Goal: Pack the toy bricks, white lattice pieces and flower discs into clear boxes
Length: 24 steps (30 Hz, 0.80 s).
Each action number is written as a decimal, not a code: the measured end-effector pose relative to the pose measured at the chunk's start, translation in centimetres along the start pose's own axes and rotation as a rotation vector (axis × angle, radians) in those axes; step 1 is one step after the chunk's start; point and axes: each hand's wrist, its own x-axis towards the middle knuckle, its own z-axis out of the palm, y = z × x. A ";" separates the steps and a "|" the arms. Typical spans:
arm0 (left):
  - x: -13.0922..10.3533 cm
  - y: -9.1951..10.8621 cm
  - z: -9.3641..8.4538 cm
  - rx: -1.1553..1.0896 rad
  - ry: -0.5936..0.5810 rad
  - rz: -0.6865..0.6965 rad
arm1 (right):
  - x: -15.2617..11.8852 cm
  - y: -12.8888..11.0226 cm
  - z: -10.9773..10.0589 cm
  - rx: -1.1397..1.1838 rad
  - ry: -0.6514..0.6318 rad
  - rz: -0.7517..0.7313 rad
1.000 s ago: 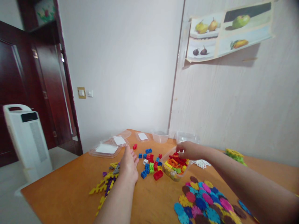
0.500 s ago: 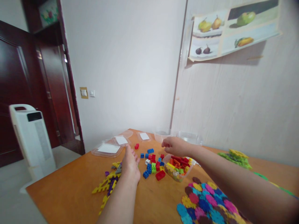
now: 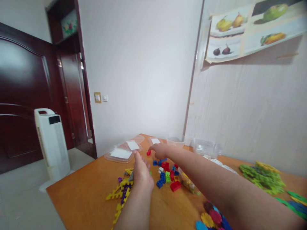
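My right hand [image 3: 159,150] stretches across to the left, thumb and forefinger apart, close to a red toy brick [image 3: 149,153]. I see no brick between its fingers. My left hand [image 3: 143,172] is held with the fingers extended, palm turned inward. A bit of green shows at its fingers' edge; whether they touch it, I cannot tell. Between the arms lie loose bricks: blue [image 3: 159,183], red [image 3: 176,186], light green [image 3: 168,177] and white [image 3: 161,170]. My right forearm partly covers a clear tub [image 3: 192,186] of bricks.
Yellow notched pieces [image 3: 117,192] lie left of my left arm. Clear lids [image 3: 108,155] with white labels rest at the back left. Empty clear tubs [image 3: 176,142] stand by the wall. Coloured discs [image 3: 207,219] and green pieces [image 3: 262,179] lie to the right.
My right hand has moved left from above the brick tub to beside the lone red brick. The view has turned slightly left. My left hand stays extended in about the same place.
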 end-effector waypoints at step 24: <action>0.1 -0.6 0.1 0.080 -0.025 0.009 | -4.3 1.1 -1.1 0.051 -0.046 0.041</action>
